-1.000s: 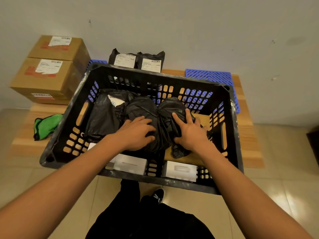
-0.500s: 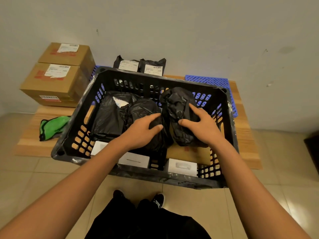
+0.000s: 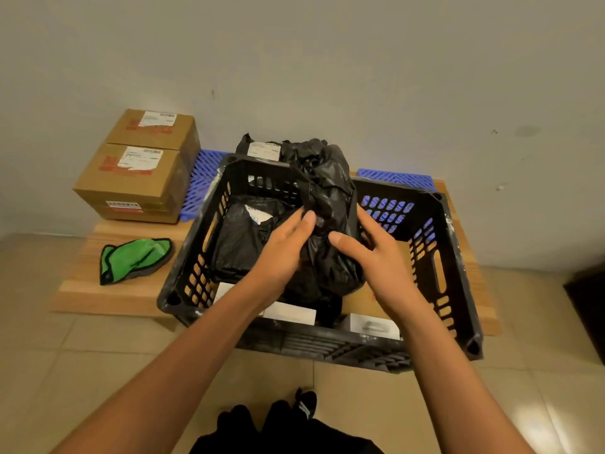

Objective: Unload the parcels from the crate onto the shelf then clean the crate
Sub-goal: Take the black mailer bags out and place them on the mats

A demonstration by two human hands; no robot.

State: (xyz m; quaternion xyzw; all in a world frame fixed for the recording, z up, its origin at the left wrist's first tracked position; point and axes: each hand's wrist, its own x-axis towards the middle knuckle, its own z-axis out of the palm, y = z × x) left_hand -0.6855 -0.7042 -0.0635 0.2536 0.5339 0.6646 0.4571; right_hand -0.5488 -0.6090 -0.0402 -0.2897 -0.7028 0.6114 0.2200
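Two hands' fingers [image 3: 306, 221] clasp black parcel [image 3: 322, 198] between them, above crate [image 3: 451, 273].

Plain pale wall [image 3: 327, 60], beige tiled floor [image 3: 65, 371], perhaps a dark cabinet [image 3: 587, 309] at right.

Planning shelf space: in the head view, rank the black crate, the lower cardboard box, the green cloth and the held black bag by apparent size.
1. black crate
2. lower cardboard box
3. held black bag, looks similar to the box; nearer the camera, so unsure
4. green cloth
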